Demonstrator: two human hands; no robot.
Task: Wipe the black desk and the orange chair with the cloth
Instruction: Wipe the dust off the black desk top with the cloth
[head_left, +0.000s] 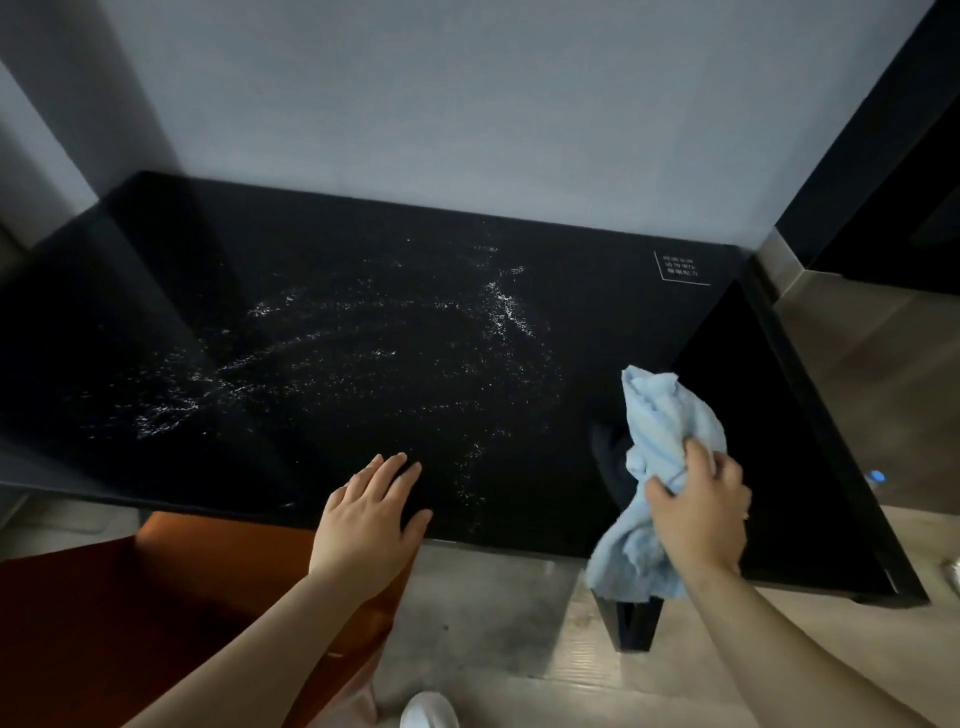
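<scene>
Left hand (366, 525) flat on the near edge of the black desk (363, 322), palm down, fingers straight and slightly spread, thumb out to the right; forearm runs up from the bottom left over the orange chair (156, 613). Right hand (698, 506) over the desk's right side, fingers curled round a bunched light blue cloth (662, 447); one end of the cloth sticks up past the fingers, the other hangs below the hand past the desk's front edge. Cannot tell if the cloth touches the desk top. Right forearm comes in from the bottom right.

Desk top glossy, covered in white specks and curved streaks across the middle and left. White outlined label (681, 267) at the far right corner, a few lines of small white print, too small to read.

Chair sits below the desk's front left edge, partly tucked under. Black desk leg (631, 626) below the cloth. White shoe tip (428, 712) at the bottom edge on a light wood-look floor (493, 597). Grey wall (467, 104) behind the desk.
</scene>
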